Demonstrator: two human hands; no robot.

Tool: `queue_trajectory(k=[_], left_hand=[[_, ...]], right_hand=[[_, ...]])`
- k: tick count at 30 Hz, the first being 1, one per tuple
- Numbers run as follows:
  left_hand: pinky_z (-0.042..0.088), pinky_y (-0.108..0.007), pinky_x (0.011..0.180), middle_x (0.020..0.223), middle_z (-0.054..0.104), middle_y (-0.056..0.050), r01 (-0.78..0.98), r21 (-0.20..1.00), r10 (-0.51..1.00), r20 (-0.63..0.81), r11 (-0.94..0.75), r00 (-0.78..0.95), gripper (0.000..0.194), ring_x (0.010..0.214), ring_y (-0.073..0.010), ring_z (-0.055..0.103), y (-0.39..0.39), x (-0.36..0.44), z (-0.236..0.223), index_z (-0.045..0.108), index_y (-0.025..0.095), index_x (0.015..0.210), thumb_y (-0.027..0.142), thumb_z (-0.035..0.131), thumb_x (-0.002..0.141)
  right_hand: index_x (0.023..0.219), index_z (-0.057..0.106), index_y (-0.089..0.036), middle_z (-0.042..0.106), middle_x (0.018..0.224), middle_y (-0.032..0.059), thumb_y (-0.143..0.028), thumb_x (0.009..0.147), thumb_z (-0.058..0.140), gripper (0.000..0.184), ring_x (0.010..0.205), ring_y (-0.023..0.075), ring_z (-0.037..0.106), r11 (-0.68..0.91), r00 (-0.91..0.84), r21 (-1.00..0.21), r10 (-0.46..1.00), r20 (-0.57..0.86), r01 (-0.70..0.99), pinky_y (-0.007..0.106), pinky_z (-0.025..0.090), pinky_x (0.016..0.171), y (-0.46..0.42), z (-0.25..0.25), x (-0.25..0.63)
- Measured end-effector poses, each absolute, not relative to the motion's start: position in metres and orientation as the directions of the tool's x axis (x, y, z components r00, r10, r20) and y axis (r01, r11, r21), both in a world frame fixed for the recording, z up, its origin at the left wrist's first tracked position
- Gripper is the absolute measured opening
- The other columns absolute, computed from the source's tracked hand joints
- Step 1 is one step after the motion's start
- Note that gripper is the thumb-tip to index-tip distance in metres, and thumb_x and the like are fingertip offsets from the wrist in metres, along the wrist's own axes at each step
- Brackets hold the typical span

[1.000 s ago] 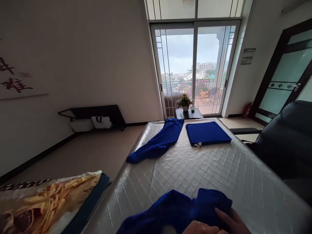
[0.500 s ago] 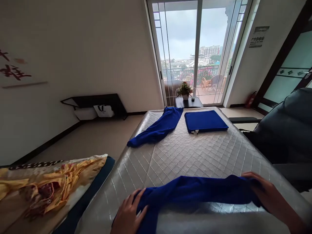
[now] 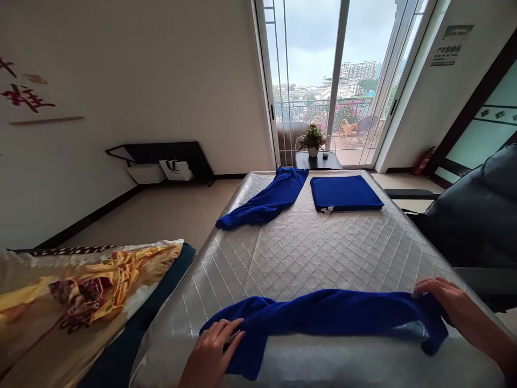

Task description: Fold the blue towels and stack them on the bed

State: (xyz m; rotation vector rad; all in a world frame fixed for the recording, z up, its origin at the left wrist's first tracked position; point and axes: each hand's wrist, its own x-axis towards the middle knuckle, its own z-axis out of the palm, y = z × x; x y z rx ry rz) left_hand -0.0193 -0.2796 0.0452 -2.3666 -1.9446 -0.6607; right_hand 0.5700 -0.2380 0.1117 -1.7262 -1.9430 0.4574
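Along the near edge of a silver quilted table (image 3: 347,253), a long blue cloth (image 3: 323,312) lies crosswise.

At its left end rests the left hand (image 3: 214,345), thumb apart from loosely bent fingers; at its right, the right hand (image 3: 448,302) curls over the fabric, its pinch hidden. The cloth looks light, soft and limp, likely best held by its end corners. Beyond, a second blue cloth (image 3: 266,202) slants from left edge to far edge; a folded blue cloth (image 3: 346,192) sits near the far-right corner.
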Motion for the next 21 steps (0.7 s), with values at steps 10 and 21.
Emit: queue_trajectory(k=[10, 21], left_hand=[[0.059, -0.037, 0.095, 0.107, 0.079, -0.002, 0.93, 0.256, 0.836, 0.542, -0.263, 0.087, 0.034, 0.097, -0.0226, 0.076, -0.262, -0.009, 0.085, 0.072, 0.029, 0.109, 0.046, 0.044, 0.103], [0.061, -0.032, 0.073, 0.099, 0.078, 0.0, 0.908, 0.395, 0.765, 0.625, -0.14, -0.154, 0.03, 0.085, -0.0203, 0.074, -0.228, -0.009, 0.168, 0.069, 0.03, 0.102, 0.053, 0.052, 0.095]], right_hand=[[0.093, 0.081, -0.033, 0.076, 0.091, 0.0034, -0.069, 0.093, 0.052, 0.046, 0.087, 0.025, 0.069, 0.333, -0.249, -0.147, 0.878, 0.409, 0.932, 0.043, 0.048, 0.089, -0.241, 0.126, 0.598], [0.099, 0.075, -0.033, 0.076, 0.094, 0.0029, -0.075, 0.084, 0.058, 0.047, 0.079, 0.023, 0.073, 0.149, 0.058, -0.382, 0.875, 0.481, 0.912, 0.032, 0.056, 0.075, -0.252, 0.168, 0.598]])
